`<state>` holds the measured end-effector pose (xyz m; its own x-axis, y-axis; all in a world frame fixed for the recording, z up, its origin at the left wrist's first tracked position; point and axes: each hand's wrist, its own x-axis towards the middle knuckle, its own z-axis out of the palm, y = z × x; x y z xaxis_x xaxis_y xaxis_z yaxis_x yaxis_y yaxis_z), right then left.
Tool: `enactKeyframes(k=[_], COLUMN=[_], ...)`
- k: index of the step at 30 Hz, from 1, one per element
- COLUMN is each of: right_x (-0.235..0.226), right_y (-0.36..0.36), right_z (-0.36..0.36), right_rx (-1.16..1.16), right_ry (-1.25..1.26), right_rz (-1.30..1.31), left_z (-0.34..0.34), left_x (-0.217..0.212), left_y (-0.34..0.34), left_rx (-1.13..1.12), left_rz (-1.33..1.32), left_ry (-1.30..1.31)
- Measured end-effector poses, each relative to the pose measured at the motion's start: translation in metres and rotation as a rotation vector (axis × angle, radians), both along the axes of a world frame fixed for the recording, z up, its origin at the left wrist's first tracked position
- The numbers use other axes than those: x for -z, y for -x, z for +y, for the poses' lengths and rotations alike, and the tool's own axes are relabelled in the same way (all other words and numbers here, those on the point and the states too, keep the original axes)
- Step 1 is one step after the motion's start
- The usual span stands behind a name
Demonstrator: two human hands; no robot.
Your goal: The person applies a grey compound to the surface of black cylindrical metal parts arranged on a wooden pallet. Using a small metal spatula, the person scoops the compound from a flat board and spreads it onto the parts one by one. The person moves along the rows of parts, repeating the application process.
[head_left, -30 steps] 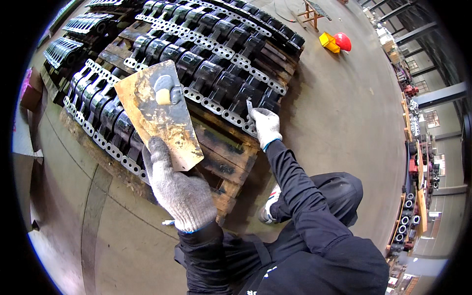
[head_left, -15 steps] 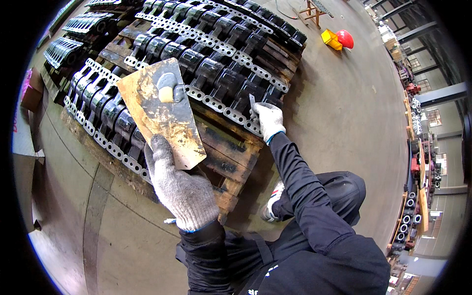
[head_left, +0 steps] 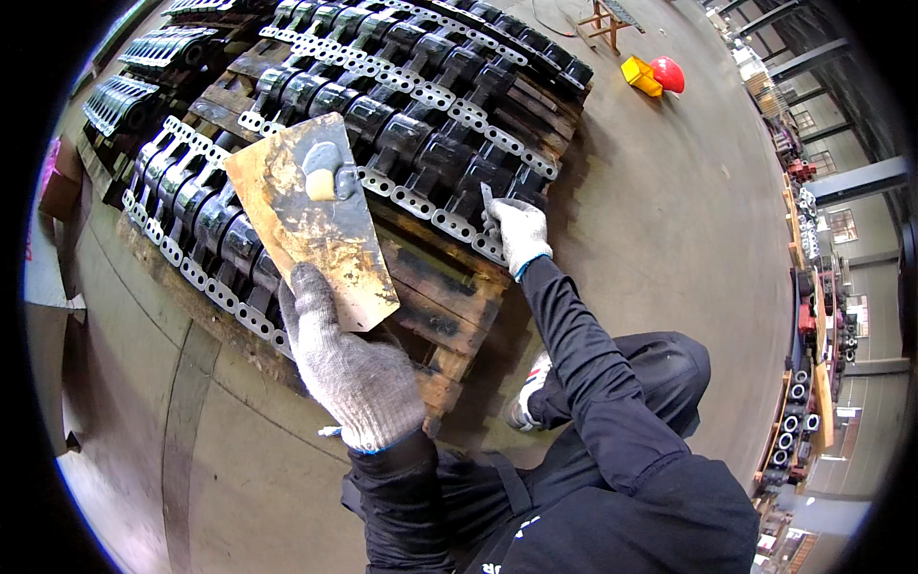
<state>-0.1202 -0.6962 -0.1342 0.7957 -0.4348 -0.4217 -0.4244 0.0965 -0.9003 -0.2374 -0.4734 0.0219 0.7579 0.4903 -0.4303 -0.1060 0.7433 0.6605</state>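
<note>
My left hand (head_left: pixel 349 368), in a grey knit glove, grips the near end of a stained flat board (head_left: pixel 325 249), its thumb on top. A grey blob of paste (head_left: pixel 325 158) and a cream-coloured one (head_left: pixel 321 185) lie side by side on the board's far part. My right hand (head_left: pixel 519 232), in a whitish glove, is closed on a small flat metal scraper (head_left: pixel 487 196) pointing up. It is at the right end of a row of black cast parts (head_left: pixel 402 143) with pale, holed flanges (head_left: pixel 414 202). Whether the scraper touches the part, I cannot tell.
The castings rest on a wooden pallet (head_left: pixel 445 297). More black castings (head_left: pixel 120 100) stand at the far left, near a cardboard box (head_left: pixel 62 177). A yellow bin (head_left: pixel 641 77) and a red round object (head_left: pixel 667 75) sit on the floor beyond. Shelves of parts (head_left: pixel 798 402) line the right.
The view has shifted very slightly. My right hand and the scraper have moved a touch to the left; the board stays almost where it was in my left hand.
</note>
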Motion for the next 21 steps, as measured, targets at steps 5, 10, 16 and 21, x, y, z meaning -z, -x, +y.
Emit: enactKeyframes(k=[5, 10, 16, 21], right_x=[0.001, 0.005, 0.009, 0.005], right_y=[0.003, 0.01, 0.011, 0.002], right_z=[0.0, 0.001, 0.002, -0.002], right_rx=[-0.053, -0.081, -0.066, -0.025], right_ry=[0.012, -0.009, -0.03, -0.032], right_rz=[0.024, 0.017, -0.016, -0.037], left_z=[0.0, 0.0, -0.001, -0.001], left_x=[0.001, -0.003, 0.0, 0.003], left_y=[0.0, 0.004, 0.003, 0.002], left_rx=[0.007, 0.03, 0.007, 0.006], left_rz=[-0.01, 0.011, 0.009, -0.011], left_ry=[-0.015, -0.031, -0.028, -0.007])
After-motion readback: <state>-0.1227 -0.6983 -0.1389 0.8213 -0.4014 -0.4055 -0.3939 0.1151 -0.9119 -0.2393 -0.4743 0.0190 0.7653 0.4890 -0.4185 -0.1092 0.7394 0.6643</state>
